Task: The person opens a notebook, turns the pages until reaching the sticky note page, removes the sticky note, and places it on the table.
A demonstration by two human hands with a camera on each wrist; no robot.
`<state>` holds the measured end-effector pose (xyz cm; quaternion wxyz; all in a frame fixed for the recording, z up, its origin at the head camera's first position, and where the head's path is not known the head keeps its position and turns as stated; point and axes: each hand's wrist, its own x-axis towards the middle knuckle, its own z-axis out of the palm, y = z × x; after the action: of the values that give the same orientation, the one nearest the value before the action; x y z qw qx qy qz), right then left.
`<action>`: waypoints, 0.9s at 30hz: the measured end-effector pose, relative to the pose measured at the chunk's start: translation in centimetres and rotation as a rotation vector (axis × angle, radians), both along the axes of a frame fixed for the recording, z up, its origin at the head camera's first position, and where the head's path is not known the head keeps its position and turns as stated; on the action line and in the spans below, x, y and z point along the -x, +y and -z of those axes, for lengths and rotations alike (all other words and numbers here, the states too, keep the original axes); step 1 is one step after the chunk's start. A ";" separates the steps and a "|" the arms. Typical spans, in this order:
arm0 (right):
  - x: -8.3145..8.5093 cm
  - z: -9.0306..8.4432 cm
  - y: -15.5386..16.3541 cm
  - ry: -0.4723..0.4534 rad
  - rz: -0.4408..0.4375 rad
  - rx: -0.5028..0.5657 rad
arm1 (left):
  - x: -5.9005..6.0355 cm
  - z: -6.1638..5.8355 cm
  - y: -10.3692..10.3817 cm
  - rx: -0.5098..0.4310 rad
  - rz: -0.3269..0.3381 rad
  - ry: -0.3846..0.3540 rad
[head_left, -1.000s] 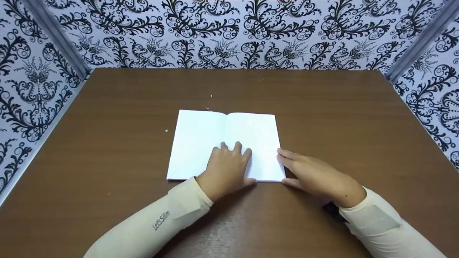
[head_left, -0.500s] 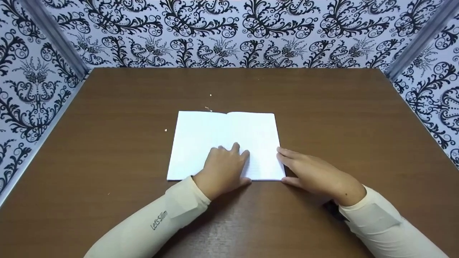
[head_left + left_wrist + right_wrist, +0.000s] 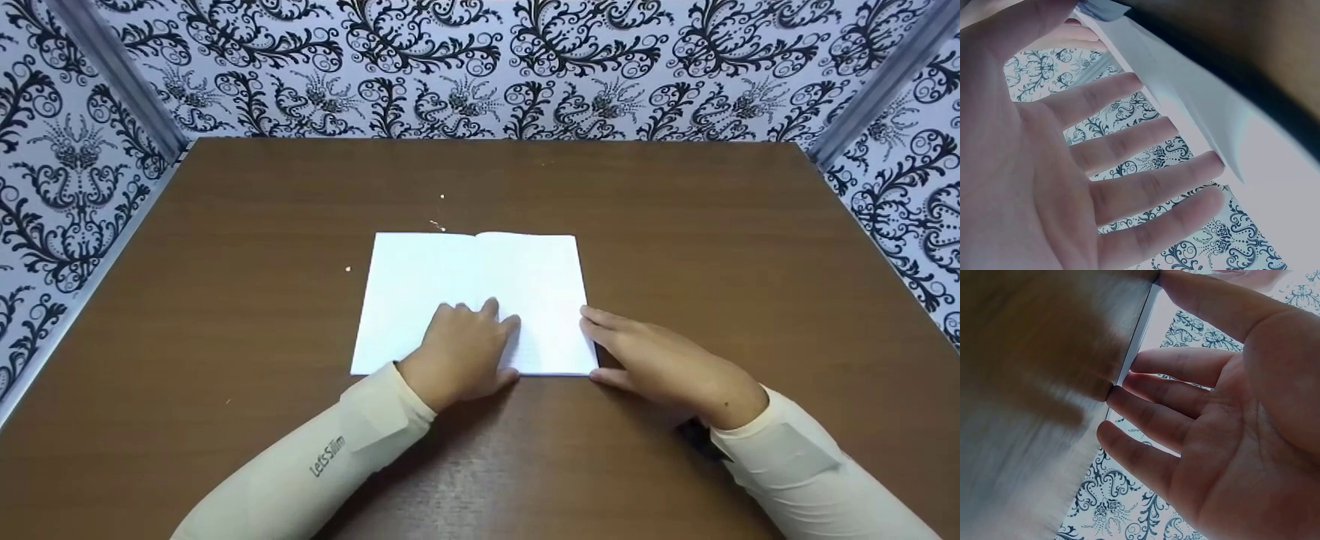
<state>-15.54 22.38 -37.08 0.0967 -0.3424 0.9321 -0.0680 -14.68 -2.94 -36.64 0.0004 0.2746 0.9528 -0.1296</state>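
Slightly leftward slid the left hand [image 3: 461, 349], fingers spread flat on the open notebook [image 3: 420, 285]; the right hand [image 3: 660, 364], flat, touches its right edge. Smoothing step; next, I judge, a page lift.

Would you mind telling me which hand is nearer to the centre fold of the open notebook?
The left hand: it rests flat on the notebook pages, right at the fold. The right hand is beside the notebook's right edge, fingertips touching it.
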 end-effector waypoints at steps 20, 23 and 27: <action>0.2 0.2 0.0 0.001 0.008 0.020 | 0.3 -0.2 -0.3 0.019 0.000 -0.014; 0.3 0.2 0.0 0.008 0.004 0.026 | 0.3 -0.2 -0.3 0.016 -0.001 -0.017; 0.3 0.2 0.0 0.007 0.005 0.025 | 0.3 -0.1 -0.3 0.007 -0.001 -0.019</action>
<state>-15.79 22.39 -37.28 0.0889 -0.3416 0.9323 -0.0785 -14.95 -3.22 -36.52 0.0104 0.2754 0.9524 -0.1301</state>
